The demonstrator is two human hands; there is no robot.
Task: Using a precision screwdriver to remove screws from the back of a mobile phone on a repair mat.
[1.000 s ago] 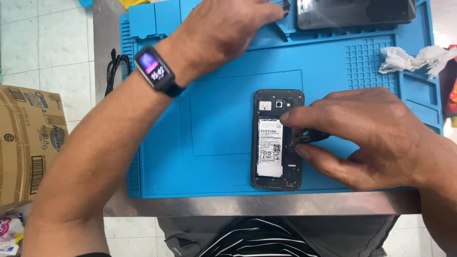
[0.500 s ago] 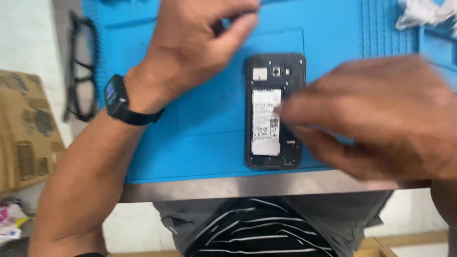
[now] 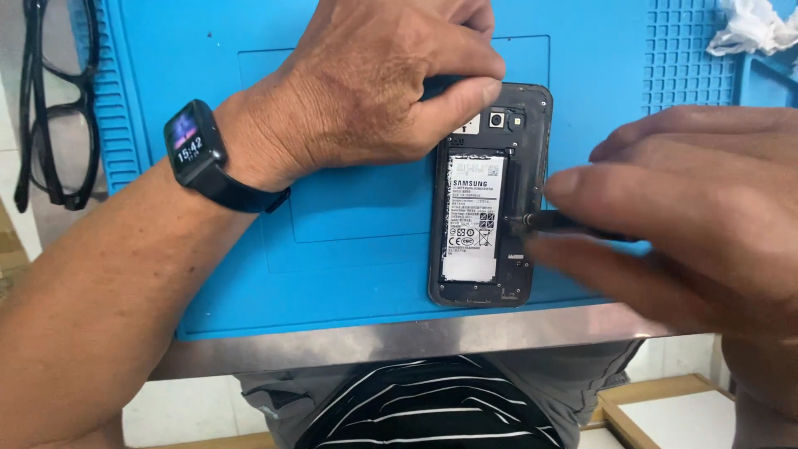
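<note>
A black smartphone [image 3: 489,195] with its back cover off lies on a blue work mat [image 3: 349,208], its white-labelled battery [image 3: 472,218] exposed. My left hand [image 3: 374,91], with a dark smartwatch [image 3: 195,150] on the wrist, presses down on the phone's top left corner. My right hand [image 3: 690,208] holds a thin dark screwdriver [image 3: 549,222] sideways, its tip touching the phone's frame just right of the battery.
The mat sits on a metal table whose front edge [image 3: 399,341] runs below the phone. Black-framed glasses [image 3: 54,108] lie off the mat at the left. A crumpled white tissue [image 3: 752,29] rests at the top right by the mat's grid of small compartments [image 3: 686,58].
The view has closed in on the phone. My left hand came down from the mat's far edge onto the phone's top. My right hand holds the tool at the phone's right side.
</note>
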